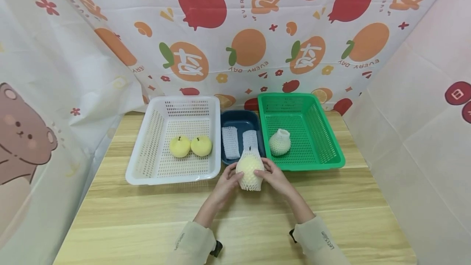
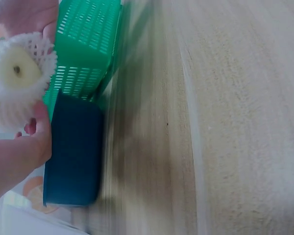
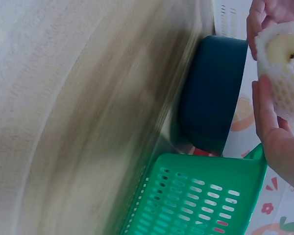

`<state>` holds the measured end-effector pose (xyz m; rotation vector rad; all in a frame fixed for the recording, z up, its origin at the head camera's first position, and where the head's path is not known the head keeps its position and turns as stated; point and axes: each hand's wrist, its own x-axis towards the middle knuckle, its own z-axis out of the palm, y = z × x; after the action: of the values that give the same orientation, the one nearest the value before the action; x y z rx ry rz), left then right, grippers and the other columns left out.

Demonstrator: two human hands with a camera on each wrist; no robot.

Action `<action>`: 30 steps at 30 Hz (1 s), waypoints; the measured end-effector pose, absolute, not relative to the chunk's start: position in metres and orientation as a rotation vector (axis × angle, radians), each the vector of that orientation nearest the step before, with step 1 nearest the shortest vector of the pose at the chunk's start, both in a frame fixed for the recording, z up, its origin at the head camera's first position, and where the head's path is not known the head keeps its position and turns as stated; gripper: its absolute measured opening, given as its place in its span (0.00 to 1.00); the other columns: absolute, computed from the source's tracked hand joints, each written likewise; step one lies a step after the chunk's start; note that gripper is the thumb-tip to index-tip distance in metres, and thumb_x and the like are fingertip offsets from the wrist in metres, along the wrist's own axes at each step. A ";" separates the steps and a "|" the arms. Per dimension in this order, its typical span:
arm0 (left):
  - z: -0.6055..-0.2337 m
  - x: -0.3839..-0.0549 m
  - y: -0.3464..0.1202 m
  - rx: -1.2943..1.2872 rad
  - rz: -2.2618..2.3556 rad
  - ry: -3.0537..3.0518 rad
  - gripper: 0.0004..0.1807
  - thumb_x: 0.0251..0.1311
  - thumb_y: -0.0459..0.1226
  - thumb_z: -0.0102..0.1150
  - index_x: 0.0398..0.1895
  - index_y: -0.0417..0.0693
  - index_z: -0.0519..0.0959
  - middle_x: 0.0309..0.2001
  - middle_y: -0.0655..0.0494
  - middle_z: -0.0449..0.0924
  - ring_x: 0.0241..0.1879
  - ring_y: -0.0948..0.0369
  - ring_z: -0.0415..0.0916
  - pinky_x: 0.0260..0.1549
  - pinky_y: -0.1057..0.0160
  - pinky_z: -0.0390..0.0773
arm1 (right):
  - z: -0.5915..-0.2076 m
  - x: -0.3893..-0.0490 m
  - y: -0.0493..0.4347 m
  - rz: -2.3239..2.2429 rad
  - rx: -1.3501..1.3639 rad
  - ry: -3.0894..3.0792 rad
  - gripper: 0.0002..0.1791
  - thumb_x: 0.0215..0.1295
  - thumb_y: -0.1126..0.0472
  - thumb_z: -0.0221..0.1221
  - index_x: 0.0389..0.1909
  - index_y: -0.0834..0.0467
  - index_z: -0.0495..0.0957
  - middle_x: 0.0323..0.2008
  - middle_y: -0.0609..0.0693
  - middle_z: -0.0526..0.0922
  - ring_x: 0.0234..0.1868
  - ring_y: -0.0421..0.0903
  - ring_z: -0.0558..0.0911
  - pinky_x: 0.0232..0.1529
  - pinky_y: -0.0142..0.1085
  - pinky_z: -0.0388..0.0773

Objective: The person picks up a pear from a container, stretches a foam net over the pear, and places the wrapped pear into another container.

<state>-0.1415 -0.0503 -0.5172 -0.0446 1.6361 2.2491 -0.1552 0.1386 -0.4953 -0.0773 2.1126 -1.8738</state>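
Between both hands, a yellow pear [image 1: 250, 171] is held up in a white foam net sleeve [image 1: 251, 185], its stem poking out toward the top. My left hand [image 1: 225, 184] grips it from the left, thumb on the front. From the right, my right hand [image 1: 276, 178] grips the same pear with its thumb across the net. The left wrist view shows the pear's bottom end [image 2: 20, 73] through the open end of the net. Behind the pear, a dark blue tray [image 1: 240, 116] holds flat foam net sleeves [image 1: 230, 142], partly hidden by it.
A white basket [image 1: 137, 150] on the left holds two bare yellow pears [image 1: 180, 147]. To the right, a green basket [image 1: 312, 134] contains one net-wrapped pear [image 1: 279, 142]. All stand on a wooden table [image 1: 147, 224] before a fruit-print cloth [image 1: 220, 52].
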 end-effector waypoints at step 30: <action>-0.519 -0.134 -0.045 0.039 2.296 1.593 0.43 0.51 0.26 0.58 0.65 0.37 0.42 0.65 0.35 0.48 0.63 0.43 0.53 0.56 0.59 0.66 | -0.490 -0.152 0.135 -1.595 -0.181 2.305 0.48 0.53 0.49 0.66 0.67 0.62 0.50 0.59 0.61 0.62 0.56 0.56 0.67 0.52 0.49 0.70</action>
<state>-0.1337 -0.0451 -0.5188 0.0390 1.5933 2.2962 -0.1519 0.1351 -0.4900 -0.1805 2.3045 -1.5953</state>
